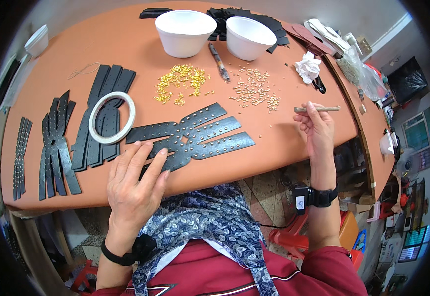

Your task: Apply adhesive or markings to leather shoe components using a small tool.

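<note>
Resting flat near the table's near edge, the left hand [135, 180] lies with fingers spread on the near-left end of a black studded leather piece [191, 135], pressing on it rather than gripping it. That piece, cut into several splayed straps and dotted with small metal studs, lies at the near middle of the orange table [284, 143]. To the right, the right hand [316, 129] is raised just above the table's near-right edge, its fingers closed around a thin brown stick tool [318, 108] that is held about level and points right.

Beyond the studded piece lie two loose scatters: gold studs [181, 81] on the left and paler studs [254, 88] on the right, with a dark pen-like tool [219, 62] between them. Farther still stand two white foam bowls [185, 30], side by side. A white tape ring [112, 117] rests on a stack of black straps [101, 116] to the left, with more strap pieces [57, 148] at the far left. A crumpled white paper [308, 66] lies toward the far right. Both wrists carry dark bands.
</note>
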Motion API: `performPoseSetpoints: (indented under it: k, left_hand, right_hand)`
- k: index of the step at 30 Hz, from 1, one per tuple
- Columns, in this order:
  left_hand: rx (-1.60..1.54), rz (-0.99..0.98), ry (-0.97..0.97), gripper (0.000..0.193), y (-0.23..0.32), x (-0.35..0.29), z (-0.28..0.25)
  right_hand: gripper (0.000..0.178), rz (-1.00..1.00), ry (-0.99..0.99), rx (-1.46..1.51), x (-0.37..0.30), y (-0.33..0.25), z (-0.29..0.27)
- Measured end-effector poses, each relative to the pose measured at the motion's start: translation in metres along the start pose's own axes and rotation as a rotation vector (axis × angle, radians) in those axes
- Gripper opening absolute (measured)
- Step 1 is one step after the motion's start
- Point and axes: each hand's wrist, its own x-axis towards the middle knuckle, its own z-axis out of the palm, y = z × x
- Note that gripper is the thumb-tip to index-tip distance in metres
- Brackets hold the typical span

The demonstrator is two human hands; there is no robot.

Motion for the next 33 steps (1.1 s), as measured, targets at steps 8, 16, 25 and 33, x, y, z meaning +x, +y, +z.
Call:
performPoseSetpoints:
  k: [8,16,25,33]
  left_hand:
    - [0.026,-0.011,-0.032,0.04,0.001,0.001,-0.002]
    - [0.005,-0.023,-0.064,0.036,0.003,0.001,-0.005]
    - [0.01,-0.025,-0.071,0.036,0.003,0.0,-0.005]
    - [0.026,-0.034,-0.059,0.038,0.002,-0.001,-0.004]
  right_hand:
    - [0.021,0.064,0.004,-0.257,0.042,0.02,-0.003]
    - [0.023,0.052,-0.015,-0.392,0.045,0.015,0.0]
    - [0.022,-0.041,-0.108,-0.492,0.033,0.011,0.004]
    - [0.025,-0.121,-0.11,-0.667,0.039,0.017,-0.002]
